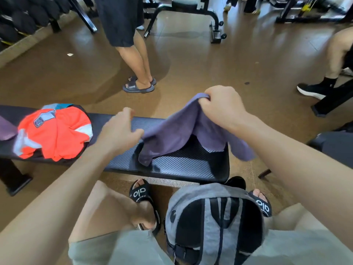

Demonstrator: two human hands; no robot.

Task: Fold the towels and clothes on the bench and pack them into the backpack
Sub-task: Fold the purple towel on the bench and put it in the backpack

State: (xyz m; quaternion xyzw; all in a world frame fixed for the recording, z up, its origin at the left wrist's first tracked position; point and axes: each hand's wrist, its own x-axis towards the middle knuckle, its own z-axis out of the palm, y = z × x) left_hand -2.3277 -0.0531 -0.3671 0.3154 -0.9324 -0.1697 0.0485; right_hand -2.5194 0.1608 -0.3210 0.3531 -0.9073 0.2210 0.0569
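Purple towel [172,131] at 3 o'clock on the worktop [181,167]: both hands, left hand [122,129] and right hand [221,106], pinch it apart; next, spread it flat.

A brown, glossy floor [200,60] is catching soft reflections of the overhead light. Black gym machine frames [191,14] are standing at the far side, and a rack of dark weights [21,20] is lining the left edge (blurred, hard to make out). A scrap of paper [70,54] is lying on the floor.
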